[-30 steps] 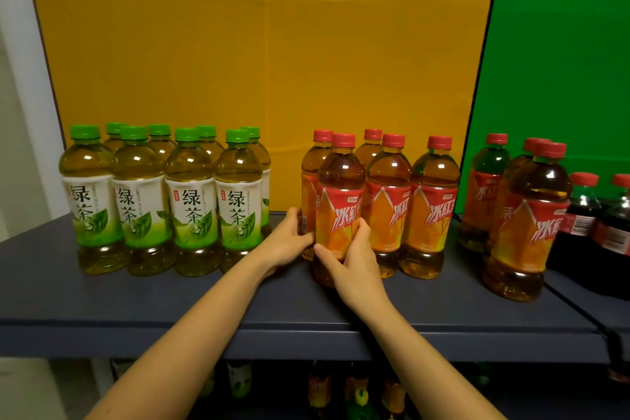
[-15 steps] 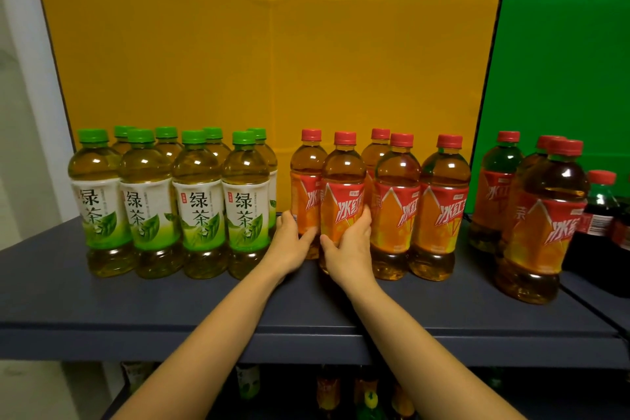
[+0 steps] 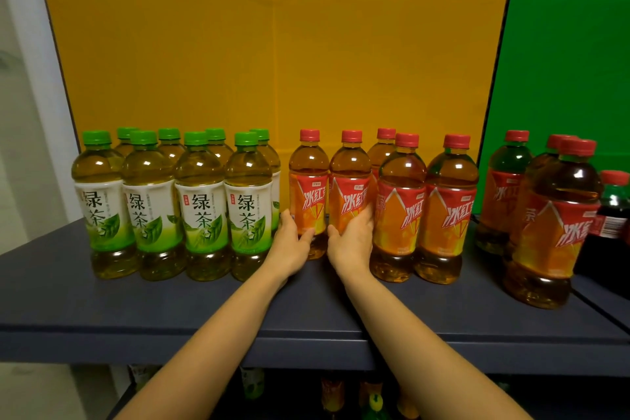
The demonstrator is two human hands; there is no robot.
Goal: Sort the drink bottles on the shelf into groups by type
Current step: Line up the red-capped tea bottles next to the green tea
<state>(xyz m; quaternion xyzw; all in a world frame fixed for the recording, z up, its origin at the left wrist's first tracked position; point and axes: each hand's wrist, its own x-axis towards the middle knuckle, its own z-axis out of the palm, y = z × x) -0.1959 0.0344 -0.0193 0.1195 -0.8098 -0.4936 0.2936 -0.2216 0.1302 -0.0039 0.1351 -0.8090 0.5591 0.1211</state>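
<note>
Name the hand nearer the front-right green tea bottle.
Left. The left hand is just right of that green tea bottle; the right hand is farther right.

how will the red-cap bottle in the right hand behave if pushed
Probably heavy for its size: the red-cap bottle looks full nearly to the neck. Tall and narrow, so a high push may tip it; the right hand grips low, likely steadier.

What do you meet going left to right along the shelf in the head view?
green tea group → left hand gripping first iced tea bottle → right hand gripping second iced tea bottle → iced tea pair → iced tea cluster standing apart → dark soda bottle
</note>
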